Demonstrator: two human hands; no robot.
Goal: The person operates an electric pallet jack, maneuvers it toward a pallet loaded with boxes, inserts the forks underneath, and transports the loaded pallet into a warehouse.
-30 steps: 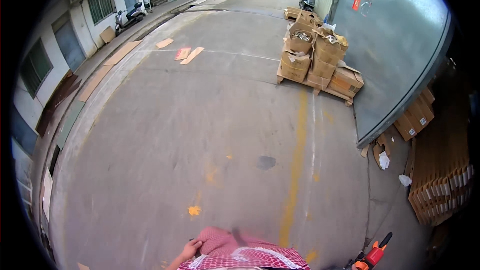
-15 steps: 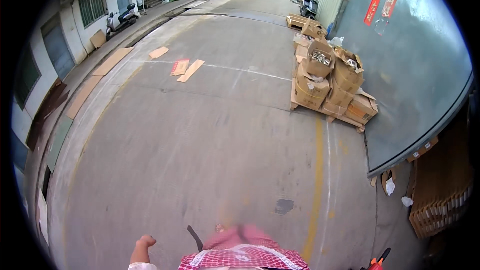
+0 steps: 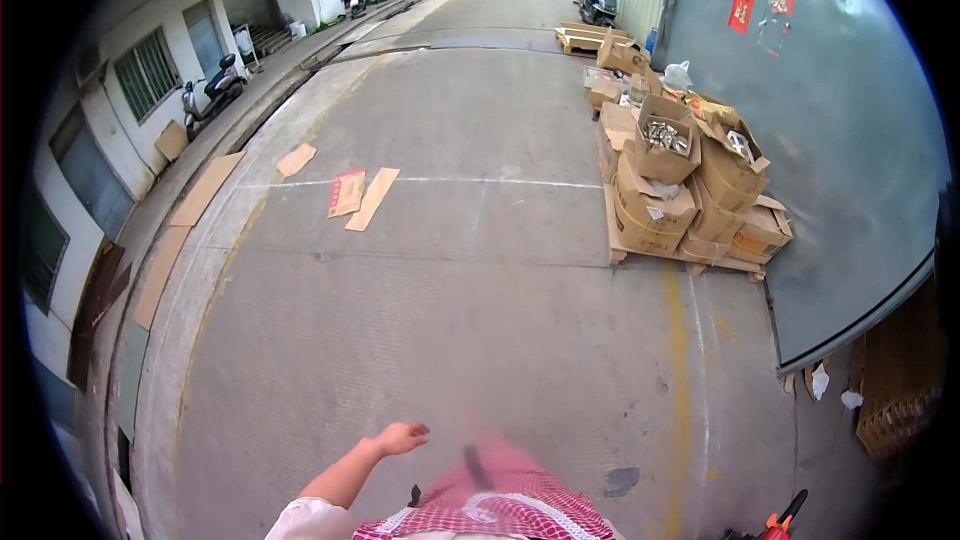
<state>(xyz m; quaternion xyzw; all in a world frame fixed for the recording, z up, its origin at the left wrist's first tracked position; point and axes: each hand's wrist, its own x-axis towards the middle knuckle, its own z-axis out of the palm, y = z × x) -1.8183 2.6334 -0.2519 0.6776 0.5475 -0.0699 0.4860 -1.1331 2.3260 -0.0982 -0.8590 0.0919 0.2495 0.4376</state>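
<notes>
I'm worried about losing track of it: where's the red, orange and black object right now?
In the head view, the red, orange and black object is at the bottom edge, to the right of the pink checked garment, partly cut off.

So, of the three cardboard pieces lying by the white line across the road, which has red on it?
The middle piece, between the small piece on the left and the long strip on the right; those look plain brown.
</notes>
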